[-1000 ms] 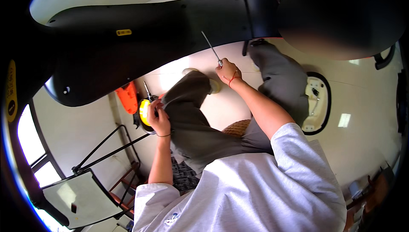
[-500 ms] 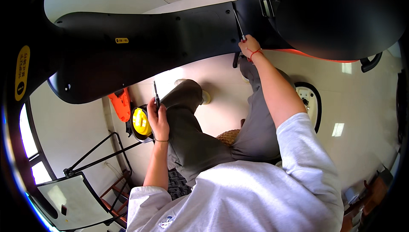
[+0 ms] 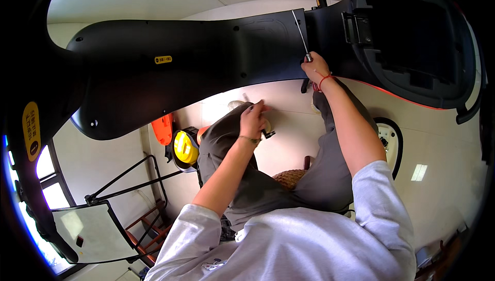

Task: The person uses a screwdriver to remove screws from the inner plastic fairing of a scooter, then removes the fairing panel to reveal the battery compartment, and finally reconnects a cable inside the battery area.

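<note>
My right hand (image 3: 317, 66) is closed around the handle of a long screwdriver (image 3: 300, 30). The thin metal shaft points away from me, over the seam of a black plastic scooter body panel (image 3: 206, 43). Whether the tip touches the panel, I cannot tell. Lower and further left, above my left knee, my left hand (image 3: 251, 120) is closed on a slim tool, partly hidden and blurred. A dark end of this tool (image 3: 268, 134) sticks out below the fingers. Screw holes dot the panel, and a yellow label (image 3: 163, 59) sits on it.
A black ridged seat section with a metal hinge (image 3: 357, 28) is at the right. Left of my knee lie an orange part (image 3: 162, 129) and a yellow object (image 3: 185, 148) in a dark container. A black-framed windshield panel (image 3: 95, 234) stands at lower left.
My left hand has moved right and turned, so its tool no longer points upward. My right hand still grips the screwdriver near the seam. The whole view has shifted, revealing the ridged seat section.
</note>
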`<state>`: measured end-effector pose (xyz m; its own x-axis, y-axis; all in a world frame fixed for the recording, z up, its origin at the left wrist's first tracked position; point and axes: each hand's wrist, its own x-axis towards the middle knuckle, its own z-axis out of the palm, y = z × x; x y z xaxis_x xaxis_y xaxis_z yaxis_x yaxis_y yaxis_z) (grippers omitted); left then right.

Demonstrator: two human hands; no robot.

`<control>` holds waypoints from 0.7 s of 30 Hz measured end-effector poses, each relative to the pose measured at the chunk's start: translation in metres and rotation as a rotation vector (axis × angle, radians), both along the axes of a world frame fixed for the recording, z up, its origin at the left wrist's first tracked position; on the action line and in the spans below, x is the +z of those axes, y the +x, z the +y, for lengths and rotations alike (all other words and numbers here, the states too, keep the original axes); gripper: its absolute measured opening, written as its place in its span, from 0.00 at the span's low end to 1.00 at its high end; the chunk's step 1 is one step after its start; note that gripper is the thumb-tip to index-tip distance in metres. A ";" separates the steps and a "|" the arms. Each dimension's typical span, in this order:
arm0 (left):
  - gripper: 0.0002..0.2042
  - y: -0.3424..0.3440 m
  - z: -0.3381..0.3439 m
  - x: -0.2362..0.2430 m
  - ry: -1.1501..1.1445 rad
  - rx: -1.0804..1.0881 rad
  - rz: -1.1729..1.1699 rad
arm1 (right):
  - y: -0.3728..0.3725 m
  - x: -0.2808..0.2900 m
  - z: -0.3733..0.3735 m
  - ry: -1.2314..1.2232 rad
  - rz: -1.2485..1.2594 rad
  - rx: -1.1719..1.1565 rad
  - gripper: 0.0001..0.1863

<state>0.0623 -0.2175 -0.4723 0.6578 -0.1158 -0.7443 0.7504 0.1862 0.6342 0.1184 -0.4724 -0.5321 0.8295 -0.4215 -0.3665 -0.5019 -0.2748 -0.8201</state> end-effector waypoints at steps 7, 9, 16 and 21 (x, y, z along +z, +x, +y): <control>0.09 0.030 -0.088 0.020 0.479 -0.324 -0.634 | -0.014 0.062 0.023 0.102 -0.221 -0.102 0.04; 0.10 0.040 -0.105 0.033 0.509 -0.376 -0.710 | -0.017 0.075 0.026 0.159 -0.247 -0.124 0.03; 0.08 0.070 -0.111 0.035 0.372 -0.446 -0.693 | -0.012 0.082 0.033 0.119 -0.121 -0.200 0.07; 0.09 0.096 -0.134 0.021 0.513 -0.475 -0.731 | -0.010 0.067 0.030 0.110 -0.069 -0.240 0.10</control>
